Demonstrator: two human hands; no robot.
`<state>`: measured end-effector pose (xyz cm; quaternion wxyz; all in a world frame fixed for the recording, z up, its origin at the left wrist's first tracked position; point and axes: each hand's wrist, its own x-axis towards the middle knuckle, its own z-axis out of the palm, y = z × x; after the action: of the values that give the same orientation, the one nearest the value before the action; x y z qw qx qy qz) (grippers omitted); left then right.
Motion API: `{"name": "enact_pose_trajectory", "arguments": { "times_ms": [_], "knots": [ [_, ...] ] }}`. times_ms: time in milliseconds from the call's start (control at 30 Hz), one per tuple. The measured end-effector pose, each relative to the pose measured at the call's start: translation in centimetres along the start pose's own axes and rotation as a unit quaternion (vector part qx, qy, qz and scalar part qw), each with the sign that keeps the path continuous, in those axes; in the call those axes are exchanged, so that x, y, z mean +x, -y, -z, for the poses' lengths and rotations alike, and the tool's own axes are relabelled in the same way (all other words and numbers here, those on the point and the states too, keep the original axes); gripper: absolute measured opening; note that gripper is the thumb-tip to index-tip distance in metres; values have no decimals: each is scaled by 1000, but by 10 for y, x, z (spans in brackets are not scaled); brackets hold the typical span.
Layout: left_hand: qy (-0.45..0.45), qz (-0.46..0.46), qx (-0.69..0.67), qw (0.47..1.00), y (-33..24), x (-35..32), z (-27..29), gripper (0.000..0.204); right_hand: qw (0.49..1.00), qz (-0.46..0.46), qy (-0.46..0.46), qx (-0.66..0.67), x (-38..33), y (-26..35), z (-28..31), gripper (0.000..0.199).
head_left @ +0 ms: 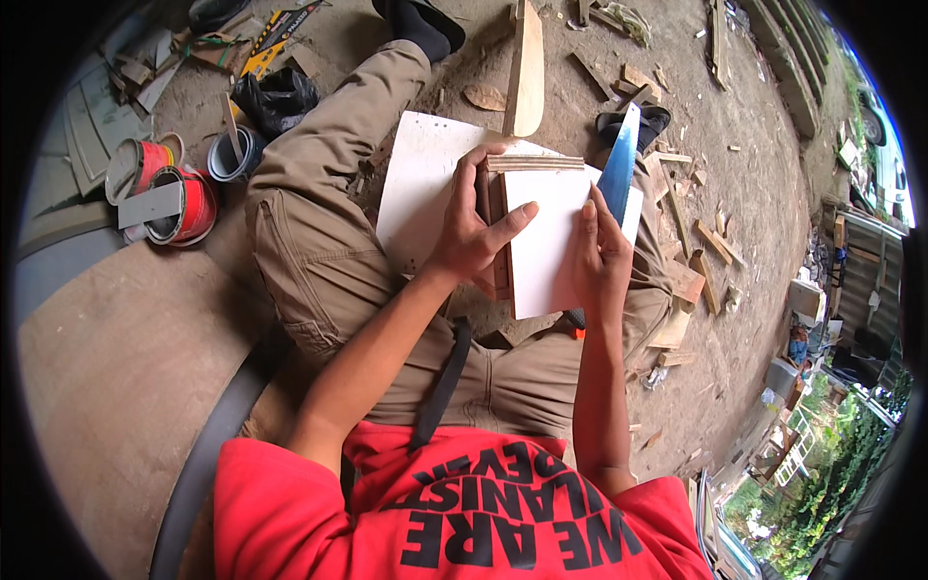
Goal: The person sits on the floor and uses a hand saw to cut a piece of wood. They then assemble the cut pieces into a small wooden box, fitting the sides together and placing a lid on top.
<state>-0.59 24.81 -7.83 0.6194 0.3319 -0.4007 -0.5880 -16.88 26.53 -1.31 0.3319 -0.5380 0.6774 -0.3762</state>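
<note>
Over my lap I hold a small wooden box (495, 253) with brown sides and a layered plywood edge at its far end. A white panel (546, 256) lies over its upper face. My left hand (476, 224) is closed round the left side, its thumb on the panel. My right hand (605, 253) grips the right edge, thumb up along it; its other fingers are partly hidden. Beneath is a larger white board (420, 179) across my legs. A handsaw with a blue blade (622, 162) rests just right of the box, its handle mostly hidden below the panel.
Beyond the box stands a pale wooden strip (524, 82). Offcuts (710, 280) litter the ground at right. At left are red paint cans (193, 215), a grey bucket (232, 155) with a stick, a black plastic bag (277, 101) and a yellow-and-black saw (275, 41).
</note>
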Motion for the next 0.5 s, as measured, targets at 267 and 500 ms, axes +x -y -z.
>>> {"name": "enact_pose_trajectory", "arguments": {
  "times_ms": [267, 500],
  "knots": [
    [3, 15, 40, 999, -2, -1, 0, 65, 995, -1, -83, 53, -10, -4, 10, 39],
    [4, 28, 21, 999, -14, 1, -4, 62, 948, -147, -161, 232, -97, -17, 24, 43]
  ]
}}
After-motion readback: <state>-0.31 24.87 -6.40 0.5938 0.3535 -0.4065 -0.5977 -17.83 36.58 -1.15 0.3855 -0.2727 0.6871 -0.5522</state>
